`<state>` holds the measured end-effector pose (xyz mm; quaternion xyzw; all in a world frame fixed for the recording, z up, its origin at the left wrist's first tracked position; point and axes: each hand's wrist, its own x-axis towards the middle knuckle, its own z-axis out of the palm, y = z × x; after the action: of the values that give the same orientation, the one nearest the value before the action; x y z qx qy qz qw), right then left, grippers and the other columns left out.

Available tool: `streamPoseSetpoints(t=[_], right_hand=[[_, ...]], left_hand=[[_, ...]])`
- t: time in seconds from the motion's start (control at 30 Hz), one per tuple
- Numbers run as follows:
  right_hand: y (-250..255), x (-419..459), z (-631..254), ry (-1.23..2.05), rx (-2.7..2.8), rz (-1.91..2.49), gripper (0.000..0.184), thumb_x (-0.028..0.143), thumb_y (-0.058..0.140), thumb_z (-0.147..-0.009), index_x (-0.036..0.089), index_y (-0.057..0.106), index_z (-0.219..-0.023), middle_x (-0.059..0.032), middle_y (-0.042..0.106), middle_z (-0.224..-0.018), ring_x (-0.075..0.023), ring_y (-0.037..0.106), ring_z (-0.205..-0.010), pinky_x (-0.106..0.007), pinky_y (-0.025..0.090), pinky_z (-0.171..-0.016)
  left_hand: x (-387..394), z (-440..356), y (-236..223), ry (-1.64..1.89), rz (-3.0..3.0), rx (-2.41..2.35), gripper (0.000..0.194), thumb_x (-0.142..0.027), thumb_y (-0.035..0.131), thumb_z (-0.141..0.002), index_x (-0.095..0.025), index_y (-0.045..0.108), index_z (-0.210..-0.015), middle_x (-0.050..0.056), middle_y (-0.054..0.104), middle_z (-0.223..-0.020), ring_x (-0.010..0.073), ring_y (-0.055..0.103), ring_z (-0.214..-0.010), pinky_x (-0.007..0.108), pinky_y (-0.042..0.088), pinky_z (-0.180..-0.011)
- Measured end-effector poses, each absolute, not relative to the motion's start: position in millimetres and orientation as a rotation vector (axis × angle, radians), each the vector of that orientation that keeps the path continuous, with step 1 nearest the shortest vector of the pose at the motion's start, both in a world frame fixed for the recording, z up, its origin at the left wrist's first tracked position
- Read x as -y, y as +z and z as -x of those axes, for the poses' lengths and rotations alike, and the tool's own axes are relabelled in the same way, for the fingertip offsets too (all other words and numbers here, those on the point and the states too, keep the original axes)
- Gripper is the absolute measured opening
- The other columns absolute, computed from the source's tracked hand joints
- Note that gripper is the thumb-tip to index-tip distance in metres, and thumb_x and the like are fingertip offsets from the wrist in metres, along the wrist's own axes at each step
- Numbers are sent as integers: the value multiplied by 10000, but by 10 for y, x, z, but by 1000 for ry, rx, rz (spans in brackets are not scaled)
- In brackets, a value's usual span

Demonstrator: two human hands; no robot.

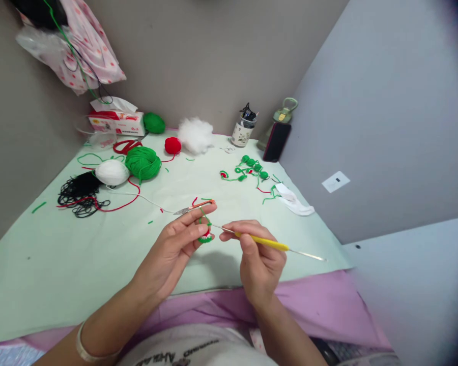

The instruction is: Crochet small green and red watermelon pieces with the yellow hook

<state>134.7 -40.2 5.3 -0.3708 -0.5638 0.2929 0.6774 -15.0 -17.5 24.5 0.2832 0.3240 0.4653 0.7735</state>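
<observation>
My left hand (179, 241) pinches a small crocheted piece (205, 238), red in the middle with a white and green edge. Green yarn loops up around its raised forefinger. In my right hand (261, 256) is a crochet hook (265, 241) with a yellow handle, held like a pencil. Its thin metal tip reaches to the green yarn just above the piece; whether it sits inside a loop is too small to tell. Behind the left fingertips, thread snips (193, 209) with an orange handle lie on the table.
At the left lie a large green yarn ball (143, 162), a white ball (112, 173), black yarn (80, 190) and red scissors (127, 147). White stuffing (196, 136) and a red ball (172, 146) are further back. Small green crocheted pieces (254, 165), a phone (277, 142) and a bottle (265, 138) stand right.
</observation>
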Motion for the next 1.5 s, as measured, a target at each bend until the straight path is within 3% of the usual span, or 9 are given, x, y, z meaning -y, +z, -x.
streamPoseSetpoints(t=[0.2,0.37,0.43,0.53,0.73,0.93,1.1,1.27,1.5], right_hand=[[71,391,-1368,809,1203,886,168,226,499,-962,198,664,-973,-39,690,-828,-139,658,-635,-317,581,-625],[18,447,-1295,107,1700,1020,319,95,552,-904,280,692,-1123,-75,664,-1027,-188,655,-924,-347,570,-773],[-5,447,-1280,-1,1749,981,394,64,565,-889,297,671,-1189,-83,647,-1066,-195,641,-972,-352,569,-791],[-5,420,-1289,206,1651,946,400,47,563,-892,294,668,-1188,-66,654,-1020,-175,646,-924,-334,574,-760],[63,357,-1334,614,1418,880,232,124,575,-912,263,718,-1030,-33,697,-905,-169,660,-835,-328,570,-704],[66,319,-1350,749,1310,828,187,143,559,-925,224,720,-975,-35,677,-882,-150,643,-763,-305,552,-652],[78,378,-1354,534,1473,886,262,61,549,-906,236,697,-1034,-43,694,-926,-167,646,-855,-336,550,-729],[54,443,-1312,99,1717,907,439,-21,552,-858,252,646,-1189,-82,678,-1028,-182,649,-941,-332,570,-756],[1,403,-1286,55,1671,875,434,-1,581,-858,264,650,-1195,-76,684,-1014,-181,663,-918,-325,588,-721]], left_hand=[[205,113,253,1059,-745,-784,443,-223,730,-789,-241,677,-1229,-4,631,-817,145,552,-830,259,414,-836],[255,35,175,1154,-727,-780,493,-227,754,-779,-244,643,-1260,-10,653,-834,152,583,-847,274,425,-860],[259,26,151,1118,-638,-747,455,-245,739,-802,-231,647,-1248,-8,649,-832,143,583,-846,264,426,-852],[248,30,143,1038,-575,-680,405,-239,709,-833,-229,652,-1234,-1,647,-832,137,576,-852,251,424,-835],[222,58,157,1006,-684,-714,369,-227,705,-832,-253,683,-1198,13,668,-885,145,570,-892,252,414,-844],[210,102,187,1054,-811,-821,236,-272,754,-782,-233,757,-1015,47,697,-967,170,612,-867,226,457,-627],[202,70,179,1121,-829,-812,194,-244,742,-799,-232,751,-993,21,663,-975,116,594,-813,184,506,-651],[192,50,164,1167,-826,-792,234,-216,758,-779,-232,728,-1010,-14,590,-837,89,533,-712,137,459,-514],[197,62,196,1137,-709,-725,132,-234,706,-841,-219,745,-966,-5,602,-887,84,571,-847,139,519,-756]])
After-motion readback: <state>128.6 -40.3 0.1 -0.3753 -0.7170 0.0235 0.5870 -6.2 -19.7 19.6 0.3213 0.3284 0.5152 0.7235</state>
